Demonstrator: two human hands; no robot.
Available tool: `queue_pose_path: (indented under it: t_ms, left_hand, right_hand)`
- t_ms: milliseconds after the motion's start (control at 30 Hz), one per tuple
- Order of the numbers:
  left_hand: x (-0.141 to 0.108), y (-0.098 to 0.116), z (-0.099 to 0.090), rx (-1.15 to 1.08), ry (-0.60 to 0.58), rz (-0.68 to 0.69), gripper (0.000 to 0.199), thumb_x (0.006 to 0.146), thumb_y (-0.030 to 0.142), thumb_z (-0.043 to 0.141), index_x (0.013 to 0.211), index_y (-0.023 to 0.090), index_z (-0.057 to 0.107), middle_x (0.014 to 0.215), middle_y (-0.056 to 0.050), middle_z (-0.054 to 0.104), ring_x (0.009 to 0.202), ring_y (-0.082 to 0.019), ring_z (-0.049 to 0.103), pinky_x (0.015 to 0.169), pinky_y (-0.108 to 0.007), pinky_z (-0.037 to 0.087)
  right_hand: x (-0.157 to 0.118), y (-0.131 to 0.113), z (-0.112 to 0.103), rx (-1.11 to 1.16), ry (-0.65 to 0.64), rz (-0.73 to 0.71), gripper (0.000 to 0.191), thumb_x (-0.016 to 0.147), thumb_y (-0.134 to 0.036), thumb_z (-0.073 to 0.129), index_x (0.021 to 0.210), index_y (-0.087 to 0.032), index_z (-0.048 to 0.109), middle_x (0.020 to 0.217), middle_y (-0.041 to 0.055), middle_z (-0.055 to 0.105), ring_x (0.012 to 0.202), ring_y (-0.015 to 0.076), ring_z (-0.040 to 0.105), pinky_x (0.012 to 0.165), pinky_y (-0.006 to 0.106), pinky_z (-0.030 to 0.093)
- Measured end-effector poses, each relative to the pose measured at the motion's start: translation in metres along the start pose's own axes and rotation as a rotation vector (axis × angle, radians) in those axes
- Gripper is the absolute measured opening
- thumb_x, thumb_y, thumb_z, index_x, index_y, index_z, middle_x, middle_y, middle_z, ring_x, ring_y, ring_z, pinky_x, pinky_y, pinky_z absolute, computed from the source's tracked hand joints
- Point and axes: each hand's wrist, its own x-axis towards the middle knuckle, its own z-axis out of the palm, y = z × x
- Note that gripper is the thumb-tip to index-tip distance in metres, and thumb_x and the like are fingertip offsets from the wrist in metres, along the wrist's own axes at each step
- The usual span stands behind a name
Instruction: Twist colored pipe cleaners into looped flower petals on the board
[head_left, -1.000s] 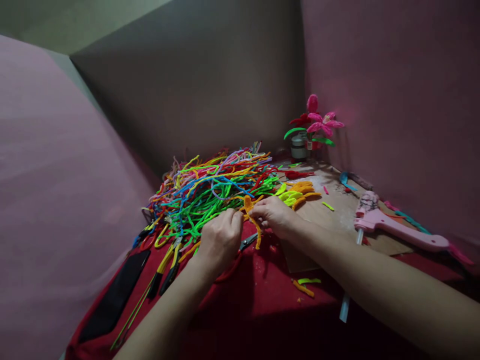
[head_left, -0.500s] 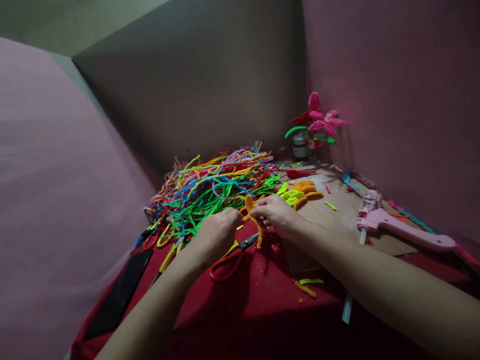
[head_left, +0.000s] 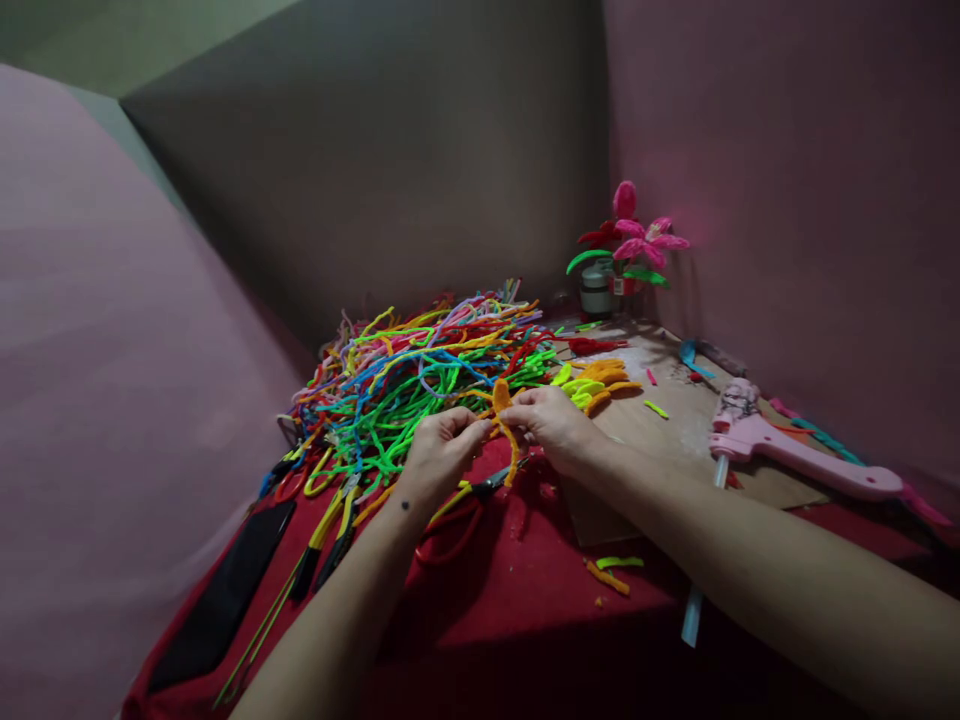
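An orange pipe-cleaner piece (head_left: 502, 397) has a rounded loop at its top and a tail hanging down over the red cloth. My right hand (head_left: 551, 425) pinches it from the right side. My left hand (head_left: 448, 447) is at its left, thumb and forefinger pressed together on an orange end. Red-handled scissors (head_left: 452, 545) lie under and beside my left wrist. Behind both hands spreads a big heap of coloured pipe cleaners (head_left: 435, 365). Yellow and orange petal shapes (head_left: 592, 385) rest just beyond my right hand.
A pink glue gun (head_left: 802, 455) lies at right on a brown board (head_left: 675, 440). Yellow-and-black pliers (head_left: 326, 530) and a black phone (head_left: 225, 595) are at left on the red cloth (head_left: 480, 600). Pink pipe-cleaner flowers (head_left: 649, 240) stand at the back.
My left hand has turned, so its thumb and forefinger now show, and its wrist has shifted. More of the pliers shows. The whole view has moved slightly.
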Motion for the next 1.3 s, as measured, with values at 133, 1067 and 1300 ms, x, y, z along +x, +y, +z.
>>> queue_pose_path:
  t_ms: [133,1067,1300]
  left_hand:
    - [-0.002,-0.005,0.012,-0.032,0.122,0.04,0.03,0.074,0.035,0.056,0.054,0.015,0.048,0.043,0.006,0.042,0.038,-0.004,0.034,0.037,-0.016,0.025]
    - [-0.013,-0.01,0.027,-0.468,-0.289,-0.17,0.026,0.072,0.038,0.059,0.066,0.015,0.049,0.05,0.004,0.049,0.034,-0.005,0.035,0.035,-0.018,0.028]
    - [-0.005,-0.008,0.027,-0.076,0.01,0.089,0.02,0.07,0.034,0.061,0.072,0.014,0.058,0.065,0.002,0.055,0.056,-0.008,0.046,0.053,-0.02,0.035]
  right_hand:
    - [0.0,0.0,0.001,0.057,0.033,0.005,0.016,0.059,-0.013,0.055,0.045,-0.015,0.048,0.038,-0.0038,0.045,0.032,0.006,0.037,0.034,0.02,0.034]
    - [0.01,0.007,-0.004,0.235,0.187,-0.093,0.009,0.061,-0.019,0.06,0.061,-0.014,0.053,0.045,-0.0048,0.049,0.038,0.0059,0.042,0.037,0.019,0.033]
    - [0.005,0.008,-0.001,0.214,0.129,-0.086,0.01,0.059,-0.021,0.061,0.06,-0.014,0.054,0.048,-0.0034,0.052,0.044,0.0074,0.044,0.044,0.022,0.033]
